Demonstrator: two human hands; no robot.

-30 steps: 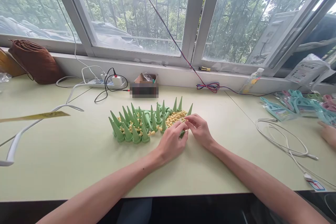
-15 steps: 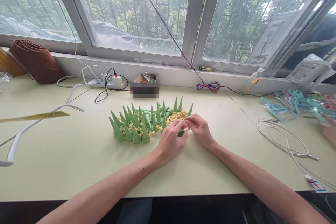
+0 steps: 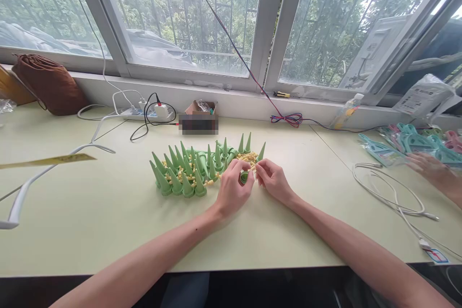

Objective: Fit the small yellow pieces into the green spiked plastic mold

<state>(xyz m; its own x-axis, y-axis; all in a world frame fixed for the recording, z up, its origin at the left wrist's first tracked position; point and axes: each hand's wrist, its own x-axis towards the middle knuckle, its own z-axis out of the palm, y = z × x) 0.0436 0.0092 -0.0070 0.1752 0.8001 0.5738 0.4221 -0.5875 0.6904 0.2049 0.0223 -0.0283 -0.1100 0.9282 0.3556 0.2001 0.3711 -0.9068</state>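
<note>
My left hand is curled, its fingertips closed at one end of a small yellow plastic fitting. From the other side, my right hand pinches the same fitting between thumb and fingers. A round green piece shows through the loop of my left thumb and fingers; whether that hand touches it, I cannot tell. Left of my hands, several green plastic spikes stand point up in a cluster, some with yellow fittings among them. Behind my fingertips lies a heap of yellow fittings, partly hidden by my left hand.
At the back are a power strip with cables, a small cardboard box and a plastic bottle. A white cable lies coiled at right. Another person's hand is near bagged teal items.
My fingertips have parted slightly, and the yellow fitting shows between them. My left hand has shifted a little left. The other person's hand has come further in from the right.
</note>
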